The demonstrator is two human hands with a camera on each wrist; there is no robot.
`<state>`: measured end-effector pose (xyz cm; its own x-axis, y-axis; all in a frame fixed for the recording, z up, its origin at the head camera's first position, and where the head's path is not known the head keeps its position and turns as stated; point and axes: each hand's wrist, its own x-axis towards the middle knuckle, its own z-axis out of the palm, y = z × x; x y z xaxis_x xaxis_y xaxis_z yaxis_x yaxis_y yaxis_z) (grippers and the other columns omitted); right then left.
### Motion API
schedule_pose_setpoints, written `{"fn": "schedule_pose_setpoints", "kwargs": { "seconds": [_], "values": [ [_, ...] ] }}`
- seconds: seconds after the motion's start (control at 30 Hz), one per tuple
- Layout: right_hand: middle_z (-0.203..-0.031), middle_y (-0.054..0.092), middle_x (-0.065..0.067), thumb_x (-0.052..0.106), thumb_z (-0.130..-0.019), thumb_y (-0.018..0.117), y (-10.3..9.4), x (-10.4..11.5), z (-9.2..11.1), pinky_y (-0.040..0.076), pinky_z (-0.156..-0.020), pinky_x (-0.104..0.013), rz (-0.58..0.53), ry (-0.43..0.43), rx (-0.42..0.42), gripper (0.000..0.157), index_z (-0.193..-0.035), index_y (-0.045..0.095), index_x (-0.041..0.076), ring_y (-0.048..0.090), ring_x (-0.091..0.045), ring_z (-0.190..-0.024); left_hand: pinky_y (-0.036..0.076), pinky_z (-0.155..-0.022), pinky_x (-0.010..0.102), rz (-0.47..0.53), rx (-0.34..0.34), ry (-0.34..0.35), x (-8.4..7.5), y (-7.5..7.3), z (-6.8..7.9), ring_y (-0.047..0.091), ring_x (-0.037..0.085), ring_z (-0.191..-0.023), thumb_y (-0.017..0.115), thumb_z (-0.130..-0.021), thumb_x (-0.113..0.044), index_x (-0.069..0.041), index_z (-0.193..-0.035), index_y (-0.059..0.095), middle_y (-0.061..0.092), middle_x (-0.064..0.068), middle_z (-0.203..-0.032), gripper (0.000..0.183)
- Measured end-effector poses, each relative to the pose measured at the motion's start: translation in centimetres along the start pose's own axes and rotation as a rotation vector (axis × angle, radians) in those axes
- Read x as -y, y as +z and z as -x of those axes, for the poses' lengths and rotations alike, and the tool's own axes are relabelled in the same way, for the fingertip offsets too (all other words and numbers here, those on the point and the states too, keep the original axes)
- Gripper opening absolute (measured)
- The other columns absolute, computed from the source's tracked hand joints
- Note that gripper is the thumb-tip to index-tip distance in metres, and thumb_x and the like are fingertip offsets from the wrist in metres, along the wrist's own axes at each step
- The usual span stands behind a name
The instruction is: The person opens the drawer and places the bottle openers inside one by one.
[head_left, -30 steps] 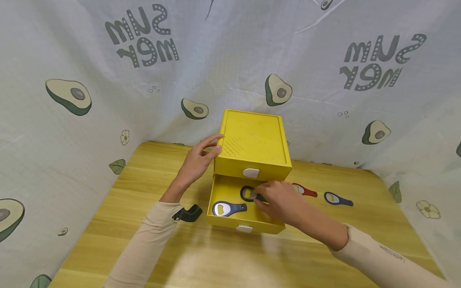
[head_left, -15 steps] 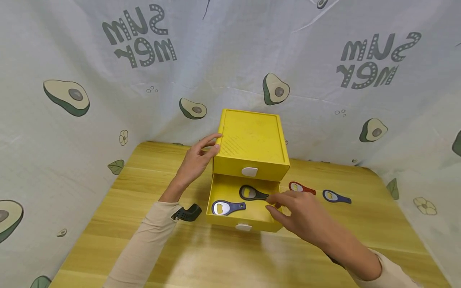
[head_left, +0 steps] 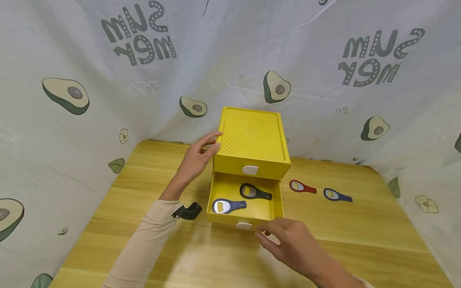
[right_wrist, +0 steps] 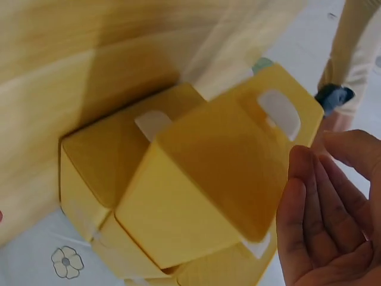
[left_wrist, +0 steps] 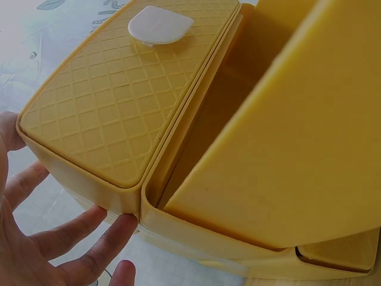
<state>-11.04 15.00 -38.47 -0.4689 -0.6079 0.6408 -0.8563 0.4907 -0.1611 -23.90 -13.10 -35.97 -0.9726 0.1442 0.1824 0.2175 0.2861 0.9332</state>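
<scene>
- A wood-grain bench [head_left: 360, 228] is carrying a yellow drawer unit [head_left: 253, 134].
- A red bottle opener [head_left: 302, 187] is lying near the unit.
- A blue opener [head_left: 337, 195] is lying farther right.

Place: we're at a curtained-off tabletop nook, room type can't be told | up top, a pale grey avocado-print cloth sheet [head_left: 230, 52] with mirrored "summer" lettering [head_left: 144, 50] hangs | lower centre, a yellow wood-grain table [head_left: 360, 232] spreads

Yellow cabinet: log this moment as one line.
left hand: touching cabinet | right hand: empty, near open drawer | in drawer: black bottle opener, blue bottle opener | on table: red opener, other blue opener
</scene>
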Motion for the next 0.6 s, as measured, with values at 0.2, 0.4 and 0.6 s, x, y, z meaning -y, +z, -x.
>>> {"fn": "schedule_pose_setpoints", "kwargs": {
  "seconds": [0.2,0.4,0.6],
  "values": [
    [-0.076,0.071,0.011,0.037,-0.105,0.047,1.6,0.3,0.8,0.049,-0.056,-0.016,0.058,0.013,-0.03,0.036,-0.086,0.072,0.018,0.063,-0.001,-0.063,0.048,-0.095,0.05,0.002,0.0,-0.001,0.1,0.0,0.0,0.058,0.032,-0.12,0.054,-0.102,-0.043,-0.038,-0.144,0.052,0.053,0.006,-0.145,0.042],
    [-0.077,0.07,0.011,0.035,-0.105,0.046,2.4,0.5,1.1,0.047,-0.054,-0.015,0.081,0.06,-0.057,0.036,-0.086,0.071,0.018,0.059,-0.001,-0.061,0.048,-0.096,0.05,0.006,0.004,0.014,0.2,0.0,0.0,0.058,0.032,-0.12,0.054,-0.103,-0.041,-0.036,-0.144,0.052,0.053,0.007,-0.145,0.042],
    [-0.077,0.072,0.008,0.037,-0.106,0.044,2.8,0.7,1.0,0.046,-0.054,-0.014,0.099,0.1,-0.064,0.04,-0.087,0.073,0.016,0.058,-0.001,-0.059,0.048,-0.095,0.05,0.011,0.006,0.015,0.2,-0.1,0.0,0.059,0.033,-0.117,0.053,-0.103,-0.042,-0.036,-0.144,0.053,0.053,0.007,-0.145,0.042]
  ]
}}
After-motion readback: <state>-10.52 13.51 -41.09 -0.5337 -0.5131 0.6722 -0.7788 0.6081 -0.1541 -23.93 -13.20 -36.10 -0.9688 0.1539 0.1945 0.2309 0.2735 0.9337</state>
